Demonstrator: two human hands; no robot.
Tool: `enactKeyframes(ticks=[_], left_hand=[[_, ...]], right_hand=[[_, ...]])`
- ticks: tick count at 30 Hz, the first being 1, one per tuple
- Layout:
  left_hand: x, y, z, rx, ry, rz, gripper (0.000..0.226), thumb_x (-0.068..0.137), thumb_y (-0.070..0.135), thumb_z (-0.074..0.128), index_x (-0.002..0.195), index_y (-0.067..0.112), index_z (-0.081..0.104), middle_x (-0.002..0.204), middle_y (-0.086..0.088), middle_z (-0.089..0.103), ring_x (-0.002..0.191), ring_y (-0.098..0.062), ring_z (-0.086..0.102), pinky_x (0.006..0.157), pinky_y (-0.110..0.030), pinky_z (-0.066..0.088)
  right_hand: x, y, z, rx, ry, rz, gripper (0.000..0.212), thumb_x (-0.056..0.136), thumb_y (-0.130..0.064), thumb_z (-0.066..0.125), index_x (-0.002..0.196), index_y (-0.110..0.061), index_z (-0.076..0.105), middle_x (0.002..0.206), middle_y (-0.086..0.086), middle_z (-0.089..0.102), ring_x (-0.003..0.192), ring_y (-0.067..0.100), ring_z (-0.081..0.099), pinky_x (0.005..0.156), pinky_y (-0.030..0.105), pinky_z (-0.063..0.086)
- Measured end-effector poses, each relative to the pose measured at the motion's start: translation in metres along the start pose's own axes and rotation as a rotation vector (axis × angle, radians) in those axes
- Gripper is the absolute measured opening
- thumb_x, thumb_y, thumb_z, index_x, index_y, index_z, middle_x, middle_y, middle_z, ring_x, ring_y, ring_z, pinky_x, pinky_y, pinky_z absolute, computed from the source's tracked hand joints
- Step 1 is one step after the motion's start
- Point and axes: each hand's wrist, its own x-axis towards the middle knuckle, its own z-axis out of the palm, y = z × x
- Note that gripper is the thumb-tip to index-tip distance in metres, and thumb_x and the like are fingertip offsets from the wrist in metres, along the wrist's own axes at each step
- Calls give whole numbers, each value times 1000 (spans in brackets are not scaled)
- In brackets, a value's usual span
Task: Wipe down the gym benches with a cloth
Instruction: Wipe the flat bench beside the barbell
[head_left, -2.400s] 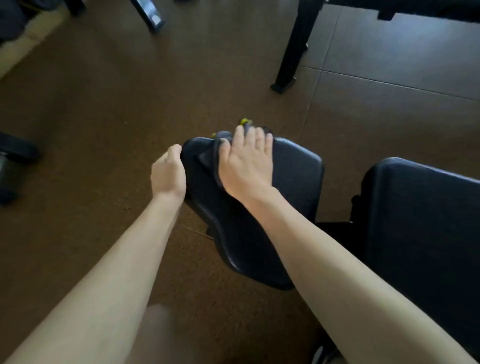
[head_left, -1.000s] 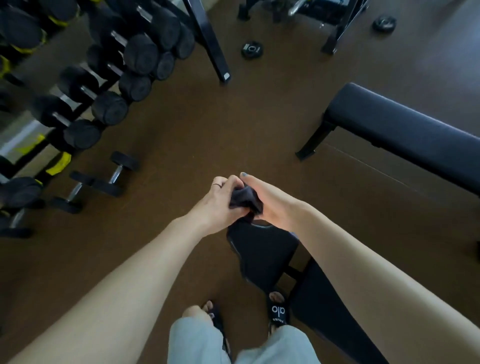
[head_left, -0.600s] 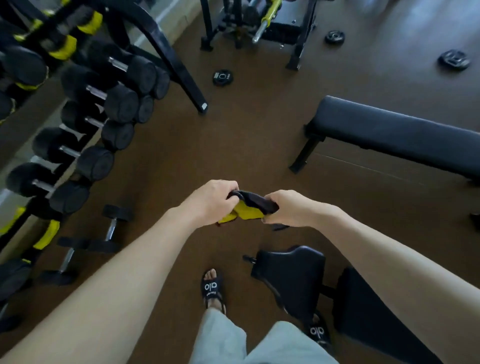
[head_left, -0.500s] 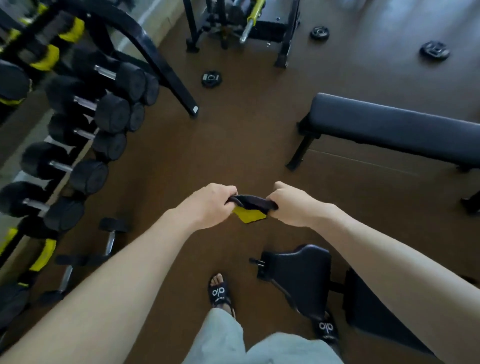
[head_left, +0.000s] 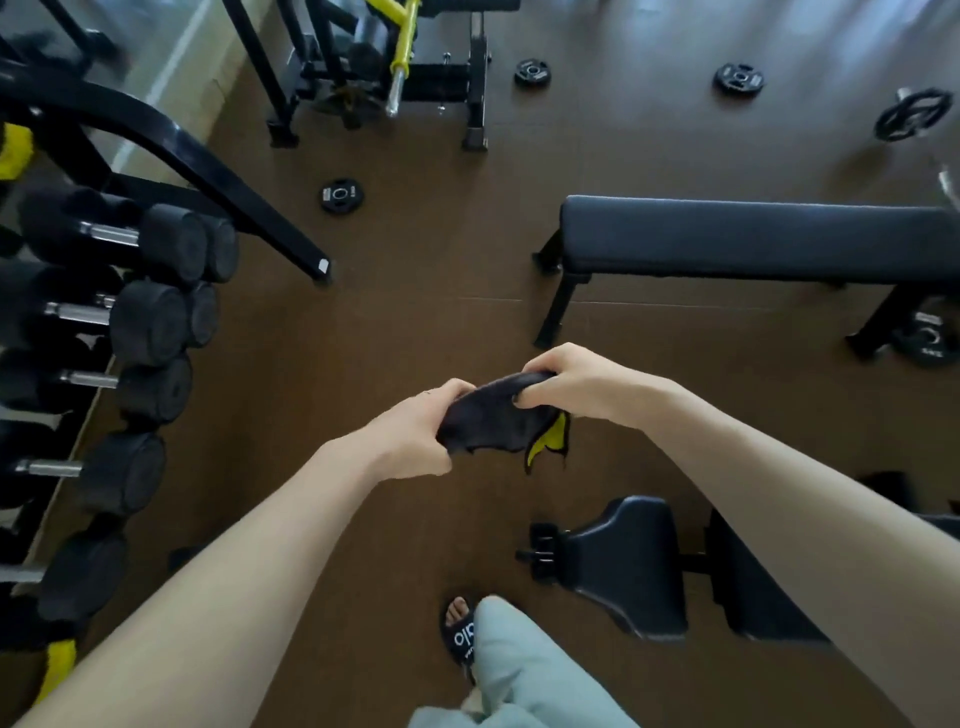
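Above the brown gym floor (head_left: 415, 322), both hands gripped a dark cloth (head_left: 491, 418) with a yellow underside: the left hand (head_left: 415, 434) closed on its near-left end, the right hand (head_left: 566, 382) on its far-right end. A flat bench (head_left: 753, 239) stood beyond them, an adjustable bench (head_left: 628, 566) near right, and dumbbells (head_left: 150, 322) racked left.
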Motion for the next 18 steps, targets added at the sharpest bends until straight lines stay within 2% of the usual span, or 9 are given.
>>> enactKeyframes(ticks=[2,3,5,8,11,15,18], left_hand=[[23,13,1,-147,-122,39,89,77,12,78,144,49,33,129,14,56,116,-8,57,82,-26,52],[37,21,2,-212,-101,72,86,79,16,80,144,51,36,131,17,58,119,-4,56,89,-26,50],[66,37,-2,-239,51,119,61,89,21,75,138,49,50,125,18,66,118,-4,60,95,-26,49],[112,53,-26,-78,142,119,24,96,26,64,118,35,65,108,8,73,103,-15,67,94,-38,54],[161,66,-66,59,99,155,3,99,34,60,99,31,60,94,5,72,91,-19,68,86,-46,56],[248,89,-124,116,82,177,8,102,36,54,103,32,61,97,4,72,91,-19,69,87,-49,57],[308,112,-162,149,54,223,13,103,41,54,103,32,63,95,7,72,89,-15,68,83,-41,58]], right_hand=[[9,-6,-14,18,-3,-11,11,89,-22,67,89,-14,75,80,1,69,77,14,61,70,30,49],[13,-9,-22,7,-8,-15,11,87,-22,67,87,-14,74,79,1,67,76,13,60,69,31,48],[24,-10,-42,-58,-16,-10,9,85,-22,66,82,-16,72,76,-1,65,72,13,58,66,30,47],[48,-6,-85,-163,43,19,9,85,-17,62,83,-19,71,78,-1,66,73,15,57,63,30,47],[83,6,-139,-183,73,32,11,88,-16,61,90,-19,72,86,4,68,81,19,62,63,32,51],[146,18,-206,-177,142,21,10,85,-13,60,83,-18,68,80,3,65,75,20,58,57,31,45],[178,29,-252,-151,230,28,14,82,-12,58,85,-20,69,84,3,67,82,23,63,61,37,51]])
